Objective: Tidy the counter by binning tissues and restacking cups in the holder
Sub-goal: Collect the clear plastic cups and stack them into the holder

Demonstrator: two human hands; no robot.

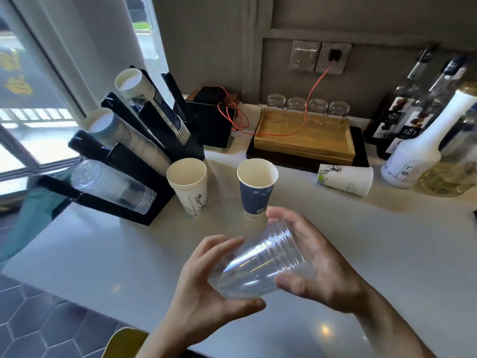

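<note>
Both hands, left (206,282) and right (317,259), curl inward, fingers bent, palms facing.

Clear ribbed plastic cups (260,264), matt paper cups (189,188), glossy smooth white worktop (103,251), matt black holder (144,161), wooden tray (304,140), glass bottles (402,109).

Clear plastic cups (260,264), navy paper cup (256,192), black holder (154,174) — white w/ sketch cup (346,179).

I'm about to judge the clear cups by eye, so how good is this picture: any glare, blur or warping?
Head view: strong backlight from the window at left washes it out; small glare spots on the counter; the clear cup stack held in both hands is see-through and slightly soft; wide-angle warping bends the bottles at right; the cup holder is sharp enough.
</note>
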